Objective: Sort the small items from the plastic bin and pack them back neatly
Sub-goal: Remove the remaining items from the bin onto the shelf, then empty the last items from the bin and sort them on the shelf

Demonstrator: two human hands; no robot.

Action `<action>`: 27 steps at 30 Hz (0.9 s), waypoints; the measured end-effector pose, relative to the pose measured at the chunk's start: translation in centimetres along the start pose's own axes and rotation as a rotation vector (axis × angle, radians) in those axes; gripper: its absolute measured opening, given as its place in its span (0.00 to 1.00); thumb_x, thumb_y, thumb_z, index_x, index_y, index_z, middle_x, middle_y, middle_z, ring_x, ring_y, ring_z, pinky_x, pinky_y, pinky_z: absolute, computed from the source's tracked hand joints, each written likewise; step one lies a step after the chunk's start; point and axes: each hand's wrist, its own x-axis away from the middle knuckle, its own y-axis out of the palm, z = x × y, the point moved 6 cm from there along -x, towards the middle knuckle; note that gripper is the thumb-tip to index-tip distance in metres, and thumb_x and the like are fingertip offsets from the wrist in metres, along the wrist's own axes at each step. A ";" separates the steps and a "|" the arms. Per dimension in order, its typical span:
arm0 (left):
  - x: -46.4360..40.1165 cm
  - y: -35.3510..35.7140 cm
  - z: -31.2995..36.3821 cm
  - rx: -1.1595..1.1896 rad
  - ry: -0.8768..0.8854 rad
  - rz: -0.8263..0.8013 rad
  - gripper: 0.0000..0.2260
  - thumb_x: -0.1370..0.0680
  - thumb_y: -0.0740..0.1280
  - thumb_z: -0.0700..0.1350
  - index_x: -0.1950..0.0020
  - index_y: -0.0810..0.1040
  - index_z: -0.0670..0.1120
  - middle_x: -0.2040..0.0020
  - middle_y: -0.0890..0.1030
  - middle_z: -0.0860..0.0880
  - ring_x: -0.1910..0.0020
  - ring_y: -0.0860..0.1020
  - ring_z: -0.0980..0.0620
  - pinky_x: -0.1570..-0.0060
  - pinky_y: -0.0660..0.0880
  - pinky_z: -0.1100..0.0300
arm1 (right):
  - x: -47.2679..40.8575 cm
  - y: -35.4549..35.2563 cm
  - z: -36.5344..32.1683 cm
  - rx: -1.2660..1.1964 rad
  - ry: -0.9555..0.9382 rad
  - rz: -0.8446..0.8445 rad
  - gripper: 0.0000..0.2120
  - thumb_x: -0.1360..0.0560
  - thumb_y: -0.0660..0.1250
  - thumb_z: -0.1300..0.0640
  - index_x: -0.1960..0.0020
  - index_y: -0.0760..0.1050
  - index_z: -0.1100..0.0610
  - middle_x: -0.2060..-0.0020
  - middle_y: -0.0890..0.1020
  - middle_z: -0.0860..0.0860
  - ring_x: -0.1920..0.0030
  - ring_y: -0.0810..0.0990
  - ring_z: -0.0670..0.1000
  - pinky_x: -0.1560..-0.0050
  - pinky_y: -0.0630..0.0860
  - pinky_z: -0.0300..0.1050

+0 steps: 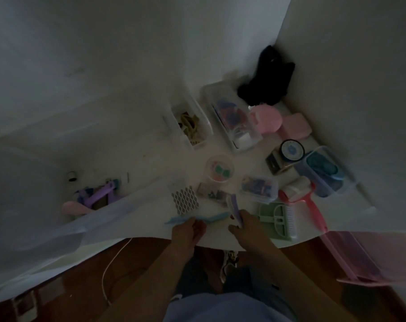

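My left hand (187, 231) holds a thin light-blue strip (197, 219) that lies flat near the front edge of the white table (132, 159). My right hand (246, 225) grips a small purple comb-like item (234, 209) that stands up from my fingers. A large clear plastic bin (99, 205) stands at the left and holds purple and pink items (97, 196). Small items lie spread before me: a white honeycomb grid (185, 199), a round clear tub of coloured bits (219, 168) and a small clear box of clips (259, 188).
Two clear trays (189, 123) (232, 117) sit at the back, with a black cloth (267, 77) and pink containers (266, 119) beyond. A green dustpan with brush (278, 219), a pink lint roller (299, 194) and a blue lidded box (323, 173) lie at the right. A pink lid (360, 259) overhangs the edge.
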 end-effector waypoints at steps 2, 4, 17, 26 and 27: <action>-0.3 0.2 0.0 0.009 0.011 -0.009 0.09 0.18 0.63 0.36 0.40 0.75 0.33 0.61 0.80 0.39 0.63 0.80 0.44 0.49 0.80 0.49 | -0.5 0.4 -1.2 0.050 -0.054 -0.046 0.09 0.23 0.65 0.56 0.46 0.68 0.56 0.61 0.74 0.53 0.65 0.73 0.53 0.66 0.66 0.46; -0.4 -0.1 0.2 -0.009 0.022 -0.004 0.09 0.19 0.64 0.36 0.40 0.75 0.34 0.58 0.80 0.38 0.60 0.79 0.42 0.59 0.83 0.52 | -1.1 0.8 -2.4 0.125 -0.105 -0.073 0.07 0.23 0.62 0.59 0.45 0.69 0.57 0.63 0.73 0.54 0.67 0.70 0.53 0.67 0.62 0.46; -2.4 -4.7 1.3 -0.338 0.070 -0.073 0.11 0.18 0.65 0.45 0.36 0.76 0.46 0.45 0.81 0.41 0.56 0.80 0.45 0.58 0.78 0.55 | -3.3 5.7 -0.5 0.600 -0.464 0.042 0.24 0.42 0.78 0.60 0.46 0.81 0.52 0.54 0.80 0.51 0.55 0.80 0.57 0.62 0.76 0.46; -3.7 -4.7 2.2 -0.629 0.255 -0.116 0.14 0.18 0.63 0.38 0.32 0.74 0.43 0.42 0.79 0.39 0.60 0.78 0.50 0.61 0.77 0.61 | -2.7 3.8 -1.4 0.593 -0.465 0.253 0.30 0.43 0.77 0.61 0.42 0.76 0.56 0.47 0.78 0.53 0.49 0.76 0.57 0.52 0.75 0.49; -3.8 -4.8 2.3 -0.661 0.278 -0.111 0.14 0.18 0.63 0.38 0.33 0.75 0.42 0.44 0.79 0.40 0.59 0.78 0.51 0.62 0.77 0.62 | -2.4 3.8 -1.4 0.587 -0.457 0.264 0.30 0.43 0.77 0.60 0.41 0.76 0.56 0.47 0.78 0.53 0.48 0.75 0.57 0.52 0.75 0.49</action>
